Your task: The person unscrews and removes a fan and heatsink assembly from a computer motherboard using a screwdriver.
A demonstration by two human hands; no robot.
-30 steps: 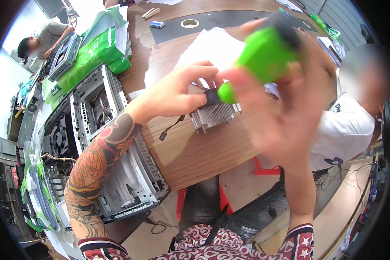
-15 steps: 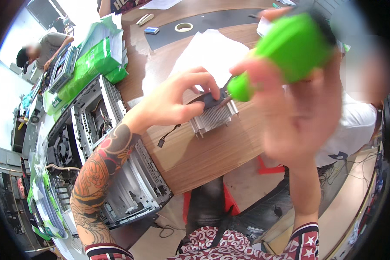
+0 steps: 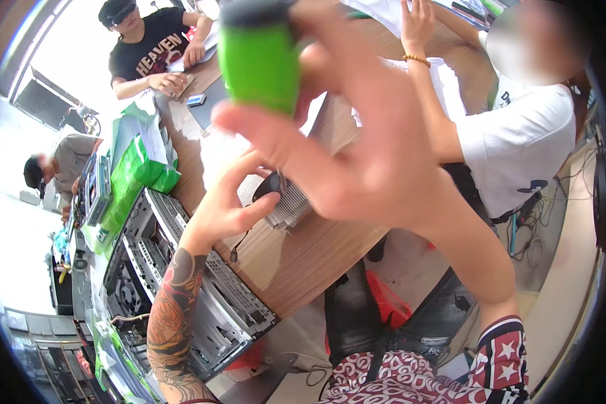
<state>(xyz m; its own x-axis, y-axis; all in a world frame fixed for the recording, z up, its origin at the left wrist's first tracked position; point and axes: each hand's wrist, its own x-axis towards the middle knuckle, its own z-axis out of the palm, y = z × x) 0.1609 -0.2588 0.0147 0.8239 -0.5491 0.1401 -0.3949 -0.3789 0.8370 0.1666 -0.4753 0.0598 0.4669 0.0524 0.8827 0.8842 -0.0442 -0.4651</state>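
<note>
My right hand (image 3: 377, 155), blurred by motion, grips a bulky green screwdriver (image 3: 261, 71) with a black end. The tool is held up close to the camera, its shaft pointing down toward a CPU cooler. That cooler has a silver finned heat sink (image 3: 291, 210) standing on the wooden table, with a black fan (image 3: 269, 188) against it. The thumb and fingers of my left hand (image 3: 223, 202) pinch the fan and steady it. A thin cable with a small black plug (image 3: 234, 256) hangs from the cooler. My right hand hides part of the heat sink and the screwdriver's tip.
An open computer case (image 3: 212, 296) stands left, beside the table edge. Behind it lie green plastic packages (image 3: 138, 165). A person in a white shirt (image 3: 518, 135) sits right; one in a black shirt (image 3: 148, 50) is across the table. A small blue box (image 3: 196, 100) lies far left.
The view has swung rightward and up, bringing more of the people into sight. The screwdriver is more upright in my right hand. My left hand stays on the fan.
</note>
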